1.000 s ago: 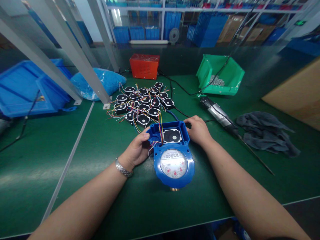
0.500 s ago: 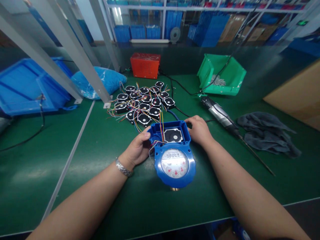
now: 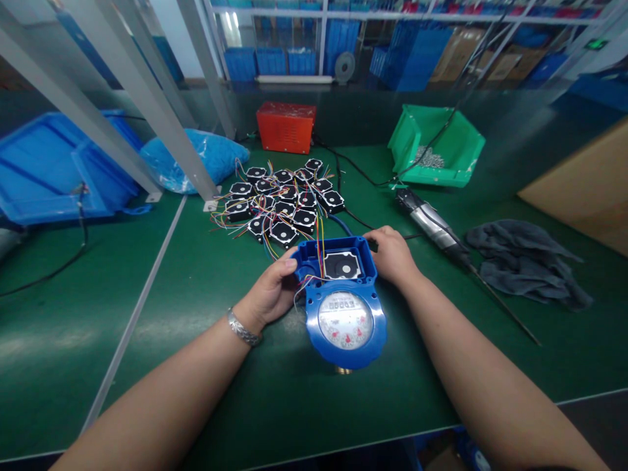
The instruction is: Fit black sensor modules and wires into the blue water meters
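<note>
As left hand (image 3: 277, 288) and right hand (image 3: 391, 255) fingers grip a blue plastic meter (image 3: 346, 307), its square black module (image 3: 338, 267) sits uncovered; coloured wires (image 3: 322, 247) loose.

Blue meter housing (image 3: 339, 286), black-and-white module (image 3: 342, 267), green tabletop (image 3: 275, 392), orange-red box (image 3: 287, 129)

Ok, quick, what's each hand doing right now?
Left hand: holding the meter, thumb at its left edge.
Right hand: at the meter's right side; fingertips hidden, so can't tell if it's gripping.

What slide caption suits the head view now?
Left hand and right hand hold a blue meter before wired black modules.
</note>
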The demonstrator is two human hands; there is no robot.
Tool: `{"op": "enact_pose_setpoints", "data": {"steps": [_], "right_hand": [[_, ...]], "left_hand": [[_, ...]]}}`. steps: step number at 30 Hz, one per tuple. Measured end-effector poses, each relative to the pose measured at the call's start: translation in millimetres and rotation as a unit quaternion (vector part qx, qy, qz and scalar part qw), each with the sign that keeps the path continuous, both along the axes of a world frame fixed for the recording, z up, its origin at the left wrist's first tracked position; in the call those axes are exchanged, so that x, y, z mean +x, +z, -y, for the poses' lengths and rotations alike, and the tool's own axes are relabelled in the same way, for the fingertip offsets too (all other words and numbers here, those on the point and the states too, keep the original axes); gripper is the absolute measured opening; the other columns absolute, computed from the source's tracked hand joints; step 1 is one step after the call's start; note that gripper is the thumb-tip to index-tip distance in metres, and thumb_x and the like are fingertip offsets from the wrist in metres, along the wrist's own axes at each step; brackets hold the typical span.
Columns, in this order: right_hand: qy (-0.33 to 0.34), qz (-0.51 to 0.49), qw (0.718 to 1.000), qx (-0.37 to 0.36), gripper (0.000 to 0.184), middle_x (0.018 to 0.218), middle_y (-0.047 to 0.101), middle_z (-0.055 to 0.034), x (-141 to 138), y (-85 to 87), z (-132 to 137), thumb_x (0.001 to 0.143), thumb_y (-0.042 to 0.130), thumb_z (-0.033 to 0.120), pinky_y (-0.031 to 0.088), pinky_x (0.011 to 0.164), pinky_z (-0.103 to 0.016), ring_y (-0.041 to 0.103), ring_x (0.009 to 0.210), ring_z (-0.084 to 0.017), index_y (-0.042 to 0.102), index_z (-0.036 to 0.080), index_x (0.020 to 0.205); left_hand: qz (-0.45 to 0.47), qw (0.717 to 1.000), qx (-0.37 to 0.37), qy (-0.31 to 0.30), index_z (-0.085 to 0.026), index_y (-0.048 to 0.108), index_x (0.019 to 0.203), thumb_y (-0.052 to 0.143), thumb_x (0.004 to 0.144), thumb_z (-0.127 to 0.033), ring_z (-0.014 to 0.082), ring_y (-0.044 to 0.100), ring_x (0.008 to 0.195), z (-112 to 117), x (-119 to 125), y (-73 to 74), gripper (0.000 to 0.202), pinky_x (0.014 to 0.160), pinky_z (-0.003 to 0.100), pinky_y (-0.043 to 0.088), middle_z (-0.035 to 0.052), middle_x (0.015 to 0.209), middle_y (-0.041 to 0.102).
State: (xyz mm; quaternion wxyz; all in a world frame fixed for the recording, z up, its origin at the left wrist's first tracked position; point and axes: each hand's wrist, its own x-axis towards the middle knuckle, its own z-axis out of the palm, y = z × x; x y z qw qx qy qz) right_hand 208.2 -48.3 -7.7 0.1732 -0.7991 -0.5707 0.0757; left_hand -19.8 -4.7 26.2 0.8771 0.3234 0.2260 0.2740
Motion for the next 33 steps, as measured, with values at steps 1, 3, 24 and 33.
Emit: {"op": "enact_pose_setpoints", "data": {"steps": [1,3,24,33], "right_hand": [[-0.001,-0.001,1.0,-0.004,0.021,0.091,0.054,-0.0072,-0.1,0.3,0.0,0.075,0.056,0.026,0.039,0.081,-0.029,0.049,0.09,-0.019,0.065,0.018,0.093],[-0.004,-0.001,1.0,-0.012,0.021,0.091,0.054,-0.0069,-0.5,1.1,-0.1,0.075,0.056,0.026,0.04,0.081,-0.03,0.049,0.09,-0.019,0.065,0.019,0.093],[-0.005,0.006,1.0,-0.013,0.018,0.092,0.054,-0.0087,-1.9,1.1,0.1,0.077,0.055,0.022,0.038,0.083,-0.029,0.048,0.091,-0.019,0.061,0.015,0.092],[-0.012,-0.002,1.0,-0.021,0.018,0.092,0.054,-0.008,-2.6,2.4,0.3,0.077,0.055,0.023,0.039,0.085,-0.029,0.049,0.092,-0.019,0.062,0.016,0.092]], "left_hand": [[0.0,1.0,-0.002,0.0,-0.016,0.059,0.086,0.069,0.062,-0.033,0.0129,0.055,0.055,0.1,-0.1,-0.1,0.031,0.056,0.024,0.042,0.0003,0.065,0.063],[0.001,1.0,-0.002,-0.001,-0.016,0.059,0.087,0.069,0.062,-0.033,0.0126,0.054,0.054,0.2,-0.1,-0.1,0.031,0.055,0.024,0.042,0.0,0.064,0.062],[-0.008,1.0,-0.006,0.006,-0.015,0.061,0.087,0.07,0.062,-0.034,0.0149,0.059,0.064,0.7,-0.1,-1.5,0.033,0.066,0.026,0.047,0.0034,0.075,0.066],[-0.007,1.0,0.001,0.007,-0.015,0.06,0.086,0.071,0.061,-0.035,0.0148,0.058,0.062,0.9,0.2,-0.9,0.033,0.064,0.026,0.046,0.0031,0.073,0.065]]}}
